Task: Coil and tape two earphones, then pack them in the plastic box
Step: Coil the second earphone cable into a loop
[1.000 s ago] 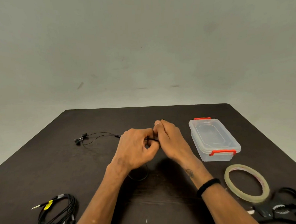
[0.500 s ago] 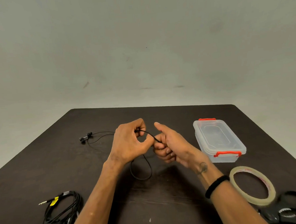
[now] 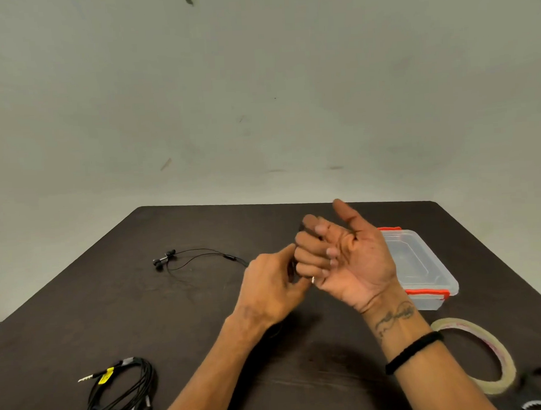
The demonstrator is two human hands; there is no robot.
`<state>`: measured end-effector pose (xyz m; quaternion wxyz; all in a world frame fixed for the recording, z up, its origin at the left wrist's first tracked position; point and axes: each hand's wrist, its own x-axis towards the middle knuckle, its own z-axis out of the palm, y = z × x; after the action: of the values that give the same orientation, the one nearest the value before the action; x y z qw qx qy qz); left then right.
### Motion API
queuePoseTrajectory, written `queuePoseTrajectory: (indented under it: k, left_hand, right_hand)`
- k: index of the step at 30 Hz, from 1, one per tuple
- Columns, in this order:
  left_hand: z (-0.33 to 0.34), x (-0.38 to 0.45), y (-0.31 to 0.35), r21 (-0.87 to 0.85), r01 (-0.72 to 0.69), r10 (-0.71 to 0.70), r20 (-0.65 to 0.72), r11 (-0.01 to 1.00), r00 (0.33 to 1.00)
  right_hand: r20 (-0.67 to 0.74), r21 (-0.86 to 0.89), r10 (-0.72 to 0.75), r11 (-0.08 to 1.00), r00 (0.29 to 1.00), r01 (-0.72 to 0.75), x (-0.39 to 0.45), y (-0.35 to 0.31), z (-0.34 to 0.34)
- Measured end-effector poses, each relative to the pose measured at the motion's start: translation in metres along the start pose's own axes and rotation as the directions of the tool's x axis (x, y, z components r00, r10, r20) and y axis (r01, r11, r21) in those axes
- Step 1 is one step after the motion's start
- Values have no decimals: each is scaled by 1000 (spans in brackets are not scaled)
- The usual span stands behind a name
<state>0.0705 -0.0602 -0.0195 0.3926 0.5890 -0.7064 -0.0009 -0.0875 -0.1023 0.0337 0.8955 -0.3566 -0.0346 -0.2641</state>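
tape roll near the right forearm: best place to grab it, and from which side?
Take the tape roll by its rim, pinching across the band with one finger inside the open centre and the thumb outside. Come from above: it lies flat on the table, so its sides offer little height. The right edge looks freest, since the right forearm covers part of the left.

Dark brown tabletop [image 3: 111, 307]; black earphones [image 3: 197, 259]; clear box [image 3: 422, 259] with red clips; yellowish tape roll [image 3: 504, 377]; black wristband [image 3: 411, 351]; grey-green wall [image 3: 256, 80].
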Motion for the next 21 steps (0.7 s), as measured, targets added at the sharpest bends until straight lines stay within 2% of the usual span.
queuePoseTrajectory:
  k: [5, 10, 15, 21]
  left_hand:
    - [8, -4, 18, 45, -91, 87, 97, 995, 992]
    - [3, -5, 23, 91, -186, 174, 130, 978, 976]
    - [-11, 2, 11, 137, -141, 147, -33, 980, 989]
    - [-18, 4, 8, 160, -111, 152, -273, 981, 950]
  right_hand:
    - [-134, 59, -246, 965, 960, 256, 1, -6, -7]
    - [-309, -51, -404, 911, 861, 409, 2, -6, -12]
    - [-424, -299, -437, 894, 793, 333, 5, -2, -13]
    - [-444, -408, -324, 903, 836, 134, 6, 8, -11]
